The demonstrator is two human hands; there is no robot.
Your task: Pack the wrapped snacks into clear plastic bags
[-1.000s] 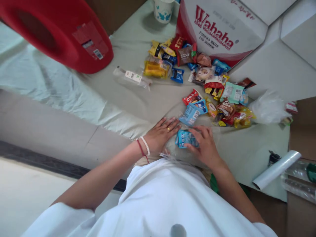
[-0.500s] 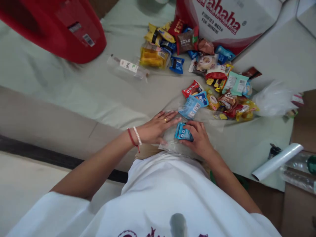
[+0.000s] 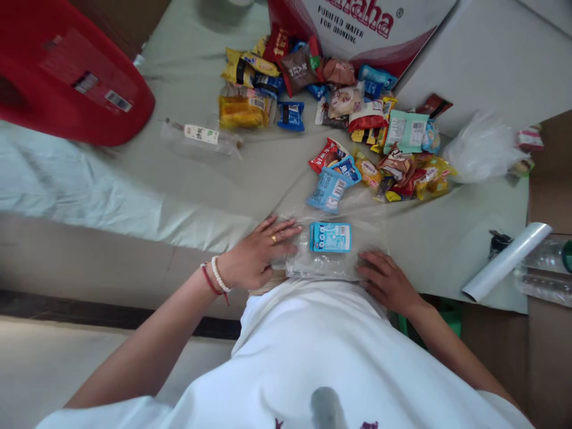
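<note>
A clear plastic bag (image 3: 326, 262) lies flat on the pale green cloth right in front of me. Inside or on it sits a light blue snack packet (image 3: 330, 236). My left hand (image 3: 254, 256) lies flat with fingers stretched out, pressing the bag's left edge. It wears a ring and two bracelets. My right hand (image 3: 386, 280) rests palm down at the bag's lower right corner, fingers apart, apart from the packet. Just beyond the bag lie another pale blue packet (image 3: 328, 190) and a red packet (image 3: 328, 155).
A heap of mixed snack packets (image 3: 357, 107) spreads across the cloth (image 3: 187, 179) toward a Wahaha carton (image 3: 357, 24) at the back. A red plastic tub (image 3: 67, 83) lies at the left, a long clear wrapped item (image 3: 201, 136) beside it. A white roll (image 3: 504, 268) and crumpled bag (image 3: 482, 149) sit right.
My right hand has let go of the blue packet and slid back to the bag's lower right corner. The packet now lies flat. My left hand has stayed pressing the bag's left edge.
</note>
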